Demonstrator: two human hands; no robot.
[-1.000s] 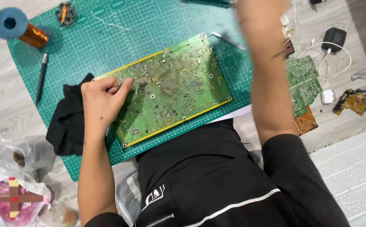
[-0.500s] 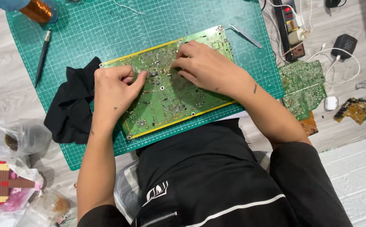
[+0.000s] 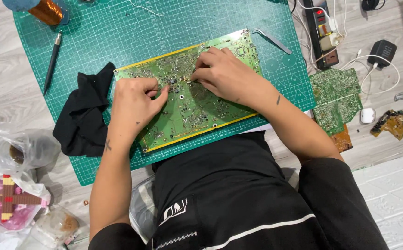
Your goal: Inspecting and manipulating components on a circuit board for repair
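On the green cutting mat [image 3: 118, 41] we see a large green circuit board [image 3: 197, 111], lying flat and a little tilted. Our left hand [image 3: 134, 104] rests on its left part, fingers curled closed, pinching at a small component. Our right hand [image 3: 224, 74] presses its fingertips on the middle; whether it grips something, we cannot tell. We judge a strong pull could bend fine parts. Tweezers [image 3: 272, 40] lie just beside the board's far right corner.

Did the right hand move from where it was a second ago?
Yes. The right hand came down from past the far edge of the green cutting mat onto the big circuit board, close to the left hand.
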